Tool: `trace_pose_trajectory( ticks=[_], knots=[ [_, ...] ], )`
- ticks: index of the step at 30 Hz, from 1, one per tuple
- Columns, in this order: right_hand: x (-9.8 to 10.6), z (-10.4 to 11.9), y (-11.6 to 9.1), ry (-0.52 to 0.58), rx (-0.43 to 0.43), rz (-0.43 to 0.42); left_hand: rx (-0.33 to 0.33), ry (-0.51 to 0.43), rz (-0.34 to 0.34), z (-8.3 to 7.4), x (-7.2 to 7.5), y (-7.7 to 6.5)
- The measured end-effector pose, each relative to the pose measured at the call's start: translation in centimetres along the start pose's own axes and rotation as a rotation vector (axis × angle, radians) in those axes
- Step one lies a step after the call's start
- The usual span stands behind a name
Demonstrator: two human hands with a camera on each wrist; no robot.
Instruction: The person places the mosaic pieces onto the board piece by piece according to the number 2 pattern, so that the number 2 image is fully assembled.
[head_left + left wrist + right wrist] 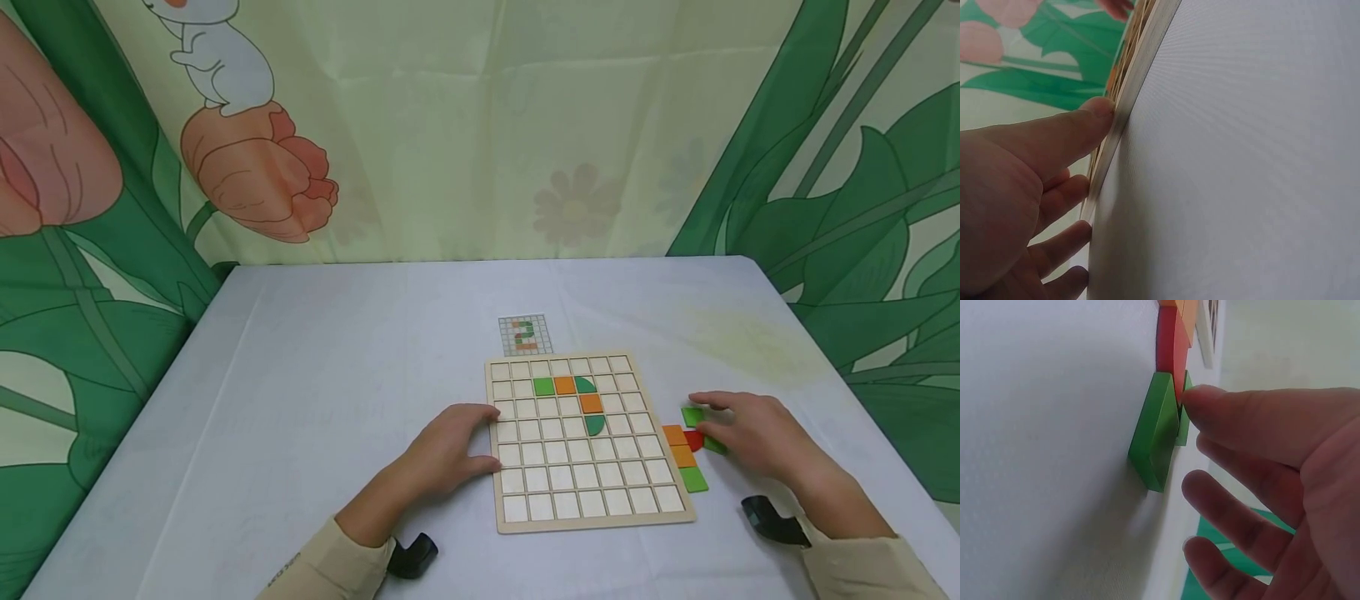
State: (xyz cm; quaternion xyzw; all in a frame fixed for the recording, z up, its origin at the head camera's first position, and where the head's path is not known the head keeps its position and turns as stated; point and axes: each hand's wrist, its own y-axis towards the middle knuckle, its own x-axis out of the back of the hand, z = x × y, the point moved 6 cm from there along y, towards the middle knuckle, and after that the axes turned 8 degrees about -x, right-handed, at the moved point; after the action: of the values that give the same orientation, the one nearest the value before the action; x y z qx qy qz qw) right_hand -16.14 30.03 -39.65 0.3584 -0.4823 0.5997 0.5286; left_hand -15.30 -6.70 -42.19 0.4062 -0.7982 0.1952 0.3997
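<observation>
Board [592,524] lies flat on the table [300,392], nearer its right edge than its left. Five tiles sit in cells, toward the board's top edge. Your left hand [448,446] has thumb and fingers spread, tips against the board's left edge. Your right hand [765,435] is spread too, thumb apart from fingers, at the loose tiles just off the board's right edge: red tile [692,440], two orange tiles [683,456], three green tiles [693,479].

Handling, my read: tiles are light, stiff, smooth, not fragile, and may skate if pushed. Pinch one by opposite sides. Red one is crowded by neighbours; outer greens give freer sides. Board looks light and stiff; hold it by the rim, it could slide.

Hard to see: your right hand partly covers one green; can't tell if your thumb touches it or the red. Card [525,336] beyond the board's top edge is too small to read well; can't tell if it tucks under. Left wrist view has the board nearly edge-on. Table's near edge is cut off.
</observation>
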Motion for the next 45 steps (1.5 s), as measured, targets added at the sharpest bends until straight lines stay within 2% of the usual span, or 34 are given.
trace_pose_trajectory(
  ticks=[8, 26, 45],
  knots=[
    [-0.2, -0.2, 0.4, -0.017, -0.008, -0.007, 0.009, 0.003, 0.004, 0.0, -0.1, 0.0],
    [-0.5, 0.6, 0.8, 0.038, -0.018, 0.010, 0.010, 0.009, 0.007, 0.1, -0.1, 0.0],
    [-0.3, 0.9, 0.8, 0.023, -0.034, -0.040, -0.003, 0.003, -0.005, 0.0, 0.0, -0.1]
  ],
)
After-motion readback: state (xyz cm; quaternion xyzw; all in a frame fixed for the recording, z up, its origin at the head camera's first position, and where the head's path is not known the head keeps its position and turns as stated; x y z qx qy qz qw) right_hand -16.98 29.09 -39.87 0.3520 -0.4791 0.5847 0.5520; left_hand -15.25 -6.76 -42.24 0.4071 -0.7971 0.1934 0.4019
